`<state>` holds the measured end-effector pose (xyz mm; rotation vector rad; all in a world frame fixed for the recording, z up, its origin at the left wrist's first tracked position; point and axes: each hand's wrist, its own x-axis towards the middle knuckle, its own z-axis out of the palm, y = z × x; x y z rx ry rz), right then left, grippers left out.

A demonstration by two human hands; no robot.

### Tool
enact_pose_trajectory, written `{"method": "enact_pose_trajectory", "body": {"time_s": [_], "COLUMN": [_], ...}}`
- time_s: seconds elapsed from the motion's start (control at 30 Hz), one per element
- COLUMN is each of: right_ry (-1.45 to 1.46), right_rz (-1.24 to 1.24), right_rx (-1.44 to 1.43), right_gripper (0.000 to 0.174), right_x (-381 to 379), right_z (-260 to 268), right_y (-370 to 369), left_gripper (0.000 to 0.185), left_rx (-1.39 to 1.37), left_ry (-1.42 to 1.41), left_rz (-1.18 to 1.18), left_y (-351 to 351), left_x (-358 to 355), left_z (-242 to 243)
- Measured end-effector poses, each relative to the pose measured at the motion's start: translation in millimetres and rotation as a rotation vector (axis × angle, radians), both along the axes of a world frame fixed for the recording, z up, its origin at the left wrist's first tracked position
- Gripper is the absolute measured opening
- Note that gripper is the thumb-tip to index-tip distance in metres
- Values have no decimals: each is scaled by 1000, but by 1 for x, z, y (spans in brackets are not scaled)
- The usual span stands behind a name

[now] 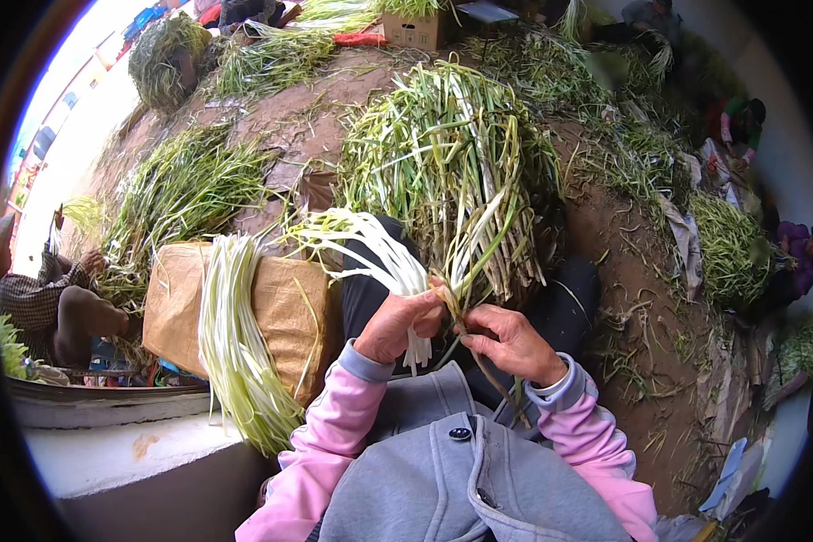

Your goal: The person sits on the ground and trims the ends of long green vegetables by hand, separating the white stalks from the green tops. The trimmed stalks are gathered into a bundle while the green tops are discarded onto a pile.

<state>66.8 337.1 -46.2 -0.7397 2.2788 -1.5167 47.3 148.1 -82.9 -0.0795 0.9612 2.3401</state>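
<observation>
My left hand (404, 324) grips a bundle of pale, peeled leafy stalks (379, 261), their white ends showing below the fist. Beside it, my right hand (511, 341) pinches a single stalk (491, 376) with brownish outer leaves and a yellow-green top. Both hands meet at this stalk, above my lap. Just beyond them stands a large heap of unpeeled green stalks (440, 162), brown at their lower ends. To the left, a long bunch of cleaned white-green stalks (240, 332) lies draped over a tan wrapped block (176, 305).
Loose green leaves (183, 183) cover the dirt floor (291, 122) at left and right. A white ledge (129, 440) is at lower left. A cardboard box (410, 30) stands at the back. One person (47, 298) sits at far left, others (742, 125) along the right.
</observation>
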Motion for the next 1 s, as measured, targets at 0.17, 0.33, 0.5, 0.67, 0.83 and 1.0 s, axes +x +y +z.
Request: {"method": "enact_pose_trajectory", "body": {"time_s": [0.17, 0.33, 0.5, 0.67, 0.83, 1.0], "right_ry": [84, -41, 151, 216, -203, -472], "right_rz": [-10, -325, -559, -550, -495, -146], "right_rx": [33, -69, -103, -197, -574, -739], "right_gripper": [20, 38, 42, 16, 9, 11], "right_x": [0, 4, 0, -3, 5, 12], "right_z": [-7, 5, 1, 3, 0, 1], "right_y": [1, -10, -29, -32, -18, 11], "left_gripper": [21, 31, 28, 22, 17, 9], "left_rx": [70, -45, -215, -274, -187, -103], "left_ry": [17, 70, 118, 146, 78, 11], "left_rz": [-66, 35, 163, 189, 246, 275], "left_y": [-1, 9, 22, 24, 27, 32], "left_x": [-1, -1, 3, 5, 0, -8], "left_z": [2, 13, 25, 24, 31, 41]}}
